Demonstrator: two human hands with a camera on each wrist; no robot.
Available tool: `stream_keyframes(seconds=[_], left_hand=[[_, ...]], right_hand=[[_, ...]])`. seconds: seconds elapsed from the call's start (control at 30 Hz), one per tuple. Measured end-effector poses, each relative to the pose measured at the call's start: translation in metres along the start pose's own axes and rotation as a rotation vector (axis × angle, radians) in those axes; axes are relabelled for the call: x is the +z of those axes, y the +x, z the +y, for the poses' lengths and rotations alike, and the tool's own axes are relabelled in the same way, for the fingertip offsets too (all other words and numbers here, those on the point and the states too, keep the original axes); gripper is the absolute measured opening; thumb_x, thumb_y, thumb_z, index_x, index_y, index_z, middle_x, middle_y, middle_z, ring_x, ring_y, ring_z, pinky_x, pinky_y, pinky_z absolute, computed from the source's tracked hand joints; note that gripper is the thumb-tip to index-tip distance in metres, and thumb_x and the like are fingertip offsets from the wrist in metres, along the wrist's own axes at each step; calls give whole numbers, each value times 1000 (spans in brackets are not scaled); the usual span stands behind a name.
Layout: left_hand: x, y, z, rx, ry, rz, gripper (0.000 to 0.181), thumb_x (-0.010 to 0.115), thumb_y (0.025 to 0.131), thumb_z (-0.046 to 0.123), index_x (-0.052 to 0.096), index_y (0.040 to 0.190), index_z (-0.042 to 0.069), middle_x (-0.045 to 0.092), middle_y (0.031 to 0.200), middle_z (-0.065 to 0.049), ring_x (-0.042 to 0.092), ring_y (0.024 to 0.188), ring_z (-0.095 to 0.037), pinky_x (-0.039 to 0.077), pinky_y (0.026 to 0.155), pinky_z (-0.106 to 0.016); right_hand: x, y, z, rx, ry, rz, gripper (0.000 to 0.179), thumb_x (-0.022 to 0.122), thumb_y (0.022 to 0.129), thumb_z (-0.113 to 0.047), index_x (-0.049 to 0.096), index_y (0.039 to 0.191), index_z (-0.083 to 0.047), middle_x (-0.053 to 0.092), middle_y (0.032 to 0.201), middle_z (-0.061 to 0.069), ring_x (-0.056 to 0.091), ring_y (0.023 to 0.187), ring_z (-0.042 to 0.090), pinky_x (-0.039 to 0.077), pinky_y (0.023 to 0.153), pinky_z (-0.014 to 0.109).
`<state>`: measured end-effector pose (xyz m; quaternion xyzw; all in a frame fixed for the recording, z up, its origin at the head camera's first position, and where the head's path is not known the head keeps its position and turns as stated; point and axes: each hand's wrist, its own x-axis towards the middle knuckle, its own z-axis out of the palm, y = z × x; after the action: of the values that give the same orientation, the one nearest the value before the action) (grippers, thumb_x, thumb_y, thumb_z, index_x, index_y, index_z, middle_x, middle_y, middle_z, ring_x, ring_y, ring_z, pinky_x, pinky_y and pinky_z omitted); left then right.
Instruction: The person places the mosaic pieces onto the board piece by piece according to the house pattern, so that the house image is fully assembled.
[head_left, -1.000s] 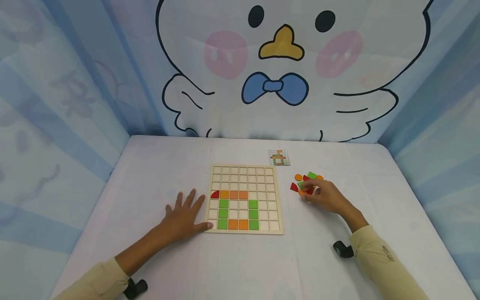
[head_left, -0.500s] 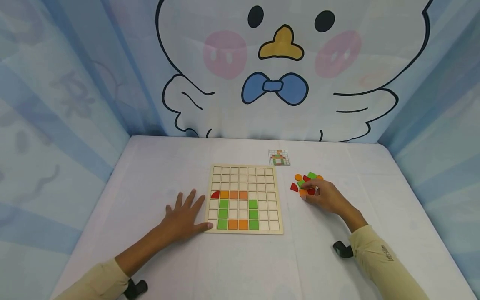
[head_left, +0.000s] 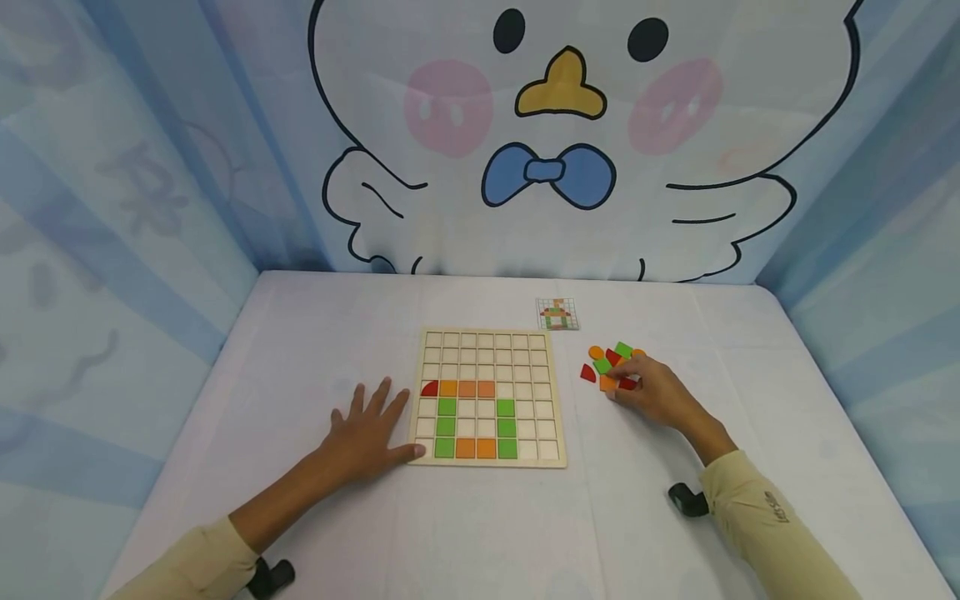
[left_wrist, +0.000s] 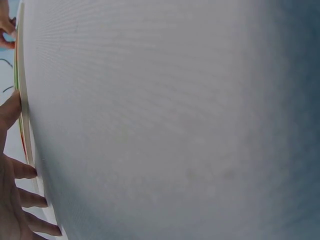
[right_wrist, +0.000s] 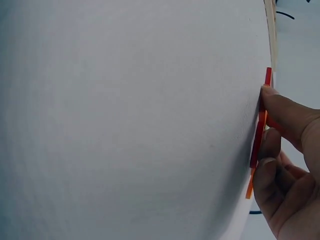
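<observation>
Left hand (head_left: 369, 440) splayed, touching board (head_left: 486, 408); right hand (head_left: 651, 392) curled at tiles (head_left: 603, 366), hold unclear. Tiles look light, stiff; pinch edges.

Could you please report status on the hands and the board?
Left hand spread, touching near left corner of board. Right hand at loose tiles, grip unclear. Board partly filled; no obstacle seen between it and tiles.

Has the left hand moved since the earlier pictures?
No: in the head view, the left hand keeps its place at the near-left corner of the wooden board, which shows no shift against the table.
</observation>
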<state>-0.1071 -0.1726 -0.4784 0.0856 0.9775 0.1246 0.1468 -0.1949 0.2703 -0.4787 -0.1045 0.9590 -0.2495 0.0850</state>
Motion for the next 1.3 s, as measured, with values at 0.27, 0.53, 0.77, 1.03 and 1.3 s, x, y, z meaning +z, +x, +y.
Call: stream_keyframes(seconds=[0.27, 0.53, 0.77, 1.03, 1.3], left_hand=[[-1, -1, 2, -6, -2, -3, 96, 68, 84, 62, 32, 158, 13, 18, 166, -22, 12, 147, -59, 23, 100, -85], [-1, 0, 1, -2, 10, 2, 96, 67, 84, 63, 32, 158, 14, 18, 166, -21, 12, 147, -59, 23, 99, -85], [-2, 0, 1, 1, 7, 4, 96, 67, 84, 63, 32, 158, 14, 18, 166, -21, 12, 147, -59, 24, 100, -84], [-2, 0, 1, 7, -2, 8, 96, 68, 84, 64, 33, 158, 13, 19, 166, -22, 13, 147, -60, 24, 99, -85], [1, 2, 0, -7, -1, 2, 97, 68, 82, 65, 32, 158, 16, 18, 167, -20, 11, 148, -59, 22, 99, -85]], right_hand=[[2, -1, -2, -15, 11, 12, 32, 80, 86, -14, 72, 115, -4, 68, 110, 14, 55, 96, 25, 51, 79, 34], [-3, -2, -5, -58, 44, -17, 24, 78, 87, -10, 71, 110, -8, 69, 102, 9, 53, 80, 20, 47, 67, 25], [-7, -2, -7, -64, 42, -63, 27, 75, 89, -8, 71, 115, -10, 67, 94, 5, 55, 83, 19, 48, 69, 23], [-3, -2, -7, -108, 70, -121, 28, 72, 92, -12, 71, 120, -11, 61, 87, 1, 53, 81, 17, 47, 63, 23], [3, 0, -14, -144, 157, -111, 24, 72, 90, -8, 72, 114, -7, 63, 89, 4, 51, 69, 15, 46, 57, 23]])
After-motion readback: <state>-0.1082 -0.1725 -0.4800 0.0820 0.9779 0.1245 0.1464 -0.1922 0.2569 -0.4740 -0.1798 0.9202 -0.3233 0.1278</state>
